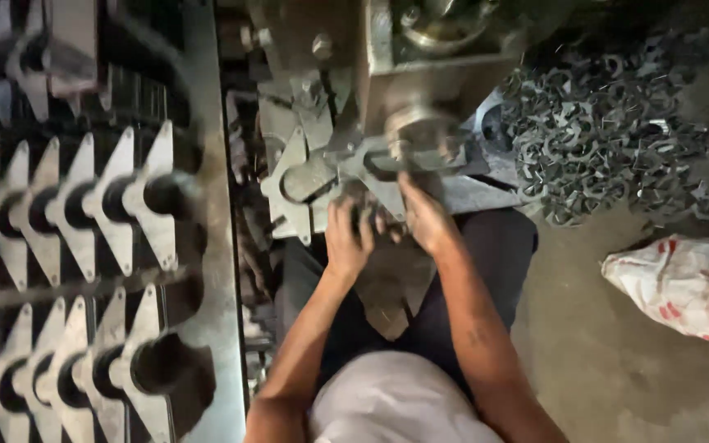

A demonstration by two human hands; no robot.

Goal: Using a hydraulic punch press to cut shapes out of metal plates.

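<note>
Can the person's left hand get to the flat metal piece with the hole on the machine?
Probably yes. The left hand sits just below the flat metal plate on the machine, and nothing lies between them. The right hand works beside it, nearer the round spindle, not across the way.

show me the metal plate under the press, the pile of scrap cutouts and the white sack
metal plate (309,182), head view, on its flat face left of the hands
pile of scrap cutouts (605,131), head view, middle of the heap
white sack (687,283), head view, middle of its side
</note>
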